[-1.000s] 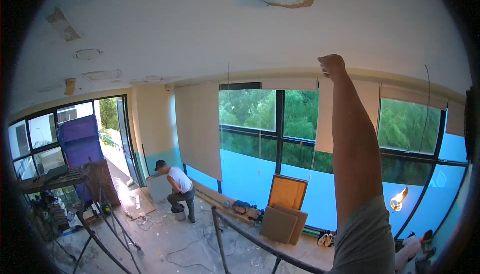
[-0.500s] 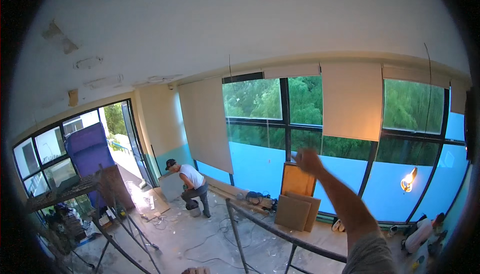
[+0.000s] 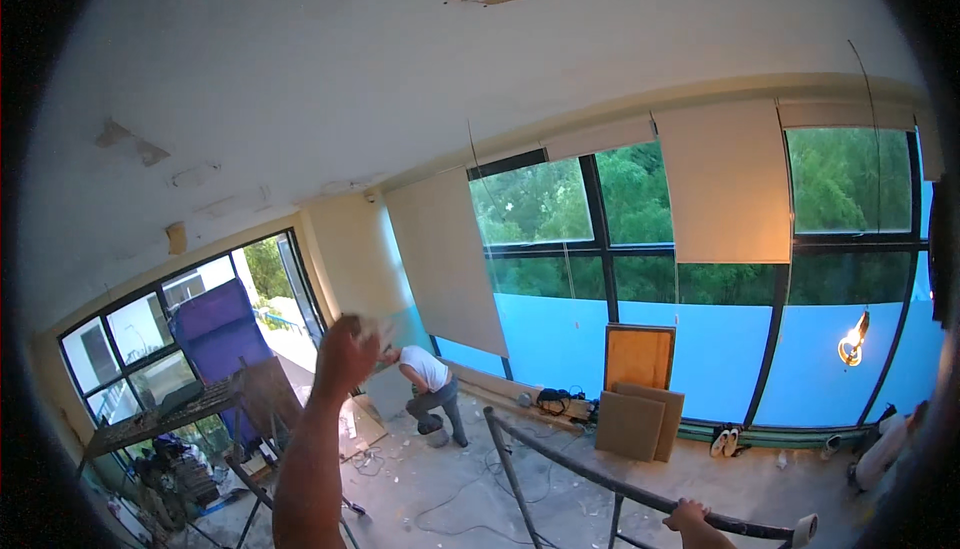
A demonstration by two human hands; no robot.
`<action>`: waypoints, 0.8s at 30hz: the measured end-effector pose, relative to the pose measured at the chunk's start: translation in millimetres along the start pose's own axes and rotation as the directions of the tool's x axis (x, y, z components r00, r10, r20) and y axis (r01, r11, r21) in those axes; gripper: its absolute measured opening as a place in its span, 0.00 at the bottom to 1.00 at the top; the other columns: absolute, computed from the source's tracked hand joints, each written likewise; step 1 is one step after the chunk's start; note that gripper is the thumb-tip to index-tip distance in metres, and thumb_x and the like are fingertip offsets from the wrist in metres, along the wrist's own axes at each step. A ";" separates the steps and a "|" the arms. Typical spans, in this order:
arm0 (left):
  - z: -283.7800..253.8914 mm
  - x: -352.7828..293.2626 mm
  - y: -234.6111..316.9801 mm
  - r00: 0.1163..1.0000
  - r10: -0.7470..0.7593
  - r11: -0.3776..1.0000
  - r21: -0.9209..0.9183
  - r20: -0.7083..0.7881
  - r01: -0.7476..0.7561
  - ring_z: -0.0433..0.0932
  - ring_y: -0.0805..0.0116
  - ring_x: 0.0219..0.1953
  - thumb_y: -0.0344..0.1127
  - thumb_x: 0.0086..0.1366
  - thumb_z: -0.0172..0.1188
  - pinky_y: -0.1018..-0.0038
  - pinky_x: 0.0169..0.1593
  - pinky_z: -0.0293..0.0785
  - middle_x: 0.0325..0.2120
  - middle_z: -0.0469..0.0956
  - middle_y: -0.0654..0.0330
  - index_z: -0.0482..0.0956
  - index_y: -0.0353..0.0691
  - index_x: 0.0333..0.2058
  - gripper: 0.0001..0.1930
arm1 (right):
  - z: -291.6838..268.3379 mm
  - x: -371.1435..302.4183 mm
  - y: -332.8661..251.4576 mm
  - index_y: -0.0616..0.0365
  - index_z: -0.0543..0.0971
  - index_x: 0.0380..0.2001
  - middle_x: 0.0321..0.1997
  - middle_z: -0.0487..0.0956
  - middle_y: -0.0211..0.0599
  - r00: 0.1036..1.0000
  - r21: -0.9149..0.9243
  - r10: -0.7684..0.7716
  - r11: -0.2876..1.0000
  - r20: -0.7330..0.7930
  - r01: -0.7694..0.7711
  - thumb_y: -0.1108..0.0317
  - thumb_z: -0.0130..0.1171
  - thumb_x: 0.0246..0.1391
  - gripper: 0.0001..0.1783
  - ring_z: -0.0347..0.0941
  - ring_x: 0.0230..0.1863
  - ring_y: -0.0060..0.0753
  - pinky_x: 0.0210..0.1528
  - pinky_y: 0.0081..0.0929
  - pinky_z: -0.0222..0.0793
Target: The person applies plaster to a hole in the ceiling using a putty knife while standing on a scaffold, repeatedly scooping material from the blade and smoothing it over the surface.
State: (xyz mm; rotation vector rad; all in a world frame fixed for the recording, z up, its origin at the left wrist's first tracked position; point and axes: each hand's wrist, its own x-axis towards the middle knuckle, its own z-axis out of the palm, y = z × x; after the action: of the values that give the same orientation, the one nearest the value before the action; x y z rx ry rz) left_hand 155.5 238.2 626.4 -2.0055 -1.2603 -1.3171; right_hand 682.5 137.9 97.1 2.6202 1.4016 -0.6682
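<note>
My left hand (image 3: pixel 348 357) is raised in front of me on the left, its forearm coming up from the lower edge. Its fingers are smeared by motion beside a pale blur, so their hold cannot be made out. Low on the right, my right hand (image 3: pixel 686 516) is closed around the dark metal rail (image 3: pixel 580 471) of a tubular frame. A whitish round piece (image 3: pixel 805 530) sits at the rail's right end.
A person (image 3: pixel 432 389) bends over a bucket (image 3: pixel 433 434) below; another person (image 3: pixel 885 454) is at the far right. Boards (image 3: pixel 630 424) lean by the windows. Cables (image 3: pixel 460 514) lie on the floor. A second scaffold (image 3: pixel 150 424) stands left. The ceiling (image 3: pixel 300 59) is close overhead.
My raised right arm has come down onto the rail. The left hand has risen from the lower edge into view. The view has shifted, so the room sits further right.
</note>
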 end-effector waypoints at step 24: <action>-62.0 334.3 213.3 0.744 0.149 0.907 -0.210 -0.651 -0.365 0.77 0.61 0.32 0.49 0.49 0.64 0.69 0.39 0.71 0.30 0.79 0.53 0.76 0.36 0.38 0.23 | 80.6 56.2 46.6 0.51 0.60 0.57 0.57 0.65 0.43 0.973 0.085 -0.154 0.982 -0.173 0.170 0.42 0.54 0.47 0.38 0.58 0.59 0.51 0.56 0.56 0.55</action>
State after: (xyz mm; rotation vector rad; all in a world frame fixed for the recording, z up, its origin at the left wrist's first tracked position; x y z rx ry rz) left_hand 354.0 238.1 975.2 -1.6157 -0.4475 -1.9147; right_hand 720.5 131.5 -4.6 2.7140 1.6866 -0.5611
